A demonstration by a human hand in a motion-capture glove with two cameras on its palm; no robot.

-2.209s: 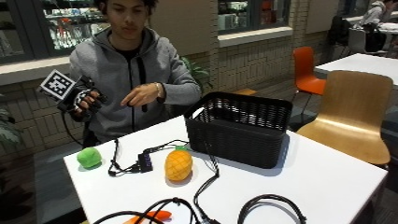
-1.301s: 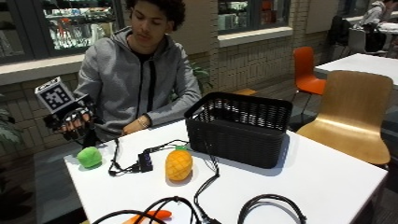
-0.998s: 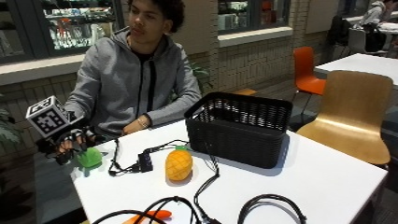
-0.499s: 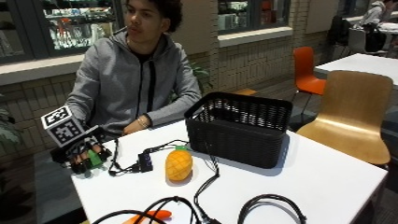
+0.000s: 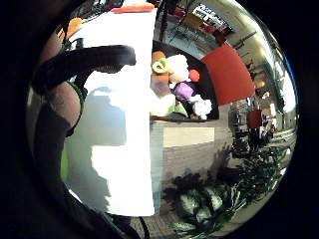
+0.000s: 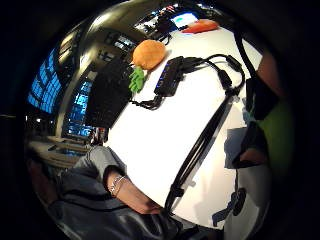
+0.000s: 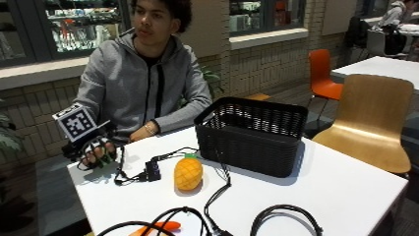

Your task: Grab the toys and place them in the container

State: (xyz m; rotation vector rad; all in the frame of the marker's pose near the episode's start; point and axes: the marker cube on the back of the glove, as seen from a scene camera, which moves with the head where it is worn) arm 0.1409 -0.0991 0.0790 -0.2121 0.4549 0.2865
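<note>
One gloved right hand (image 7: 97,151) curled over green toy (image 7: 104,160) on white table (image 7: 340,191), well left of black basket (image 7: 252,135); basket interior unseen; pineapple toy (image 7: 188,172) just beside basket.

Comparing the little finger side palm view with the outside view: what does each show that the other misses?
Only the little finger side palm view looks down into the black basket and shows toys already piled inside. Only the outside view shows the pineapple toy lying on the table between the gloved right hand and the basket, plus the wooden chair. Both show the white table, the basket and the green toy under the hand's curled fingers.
</note>
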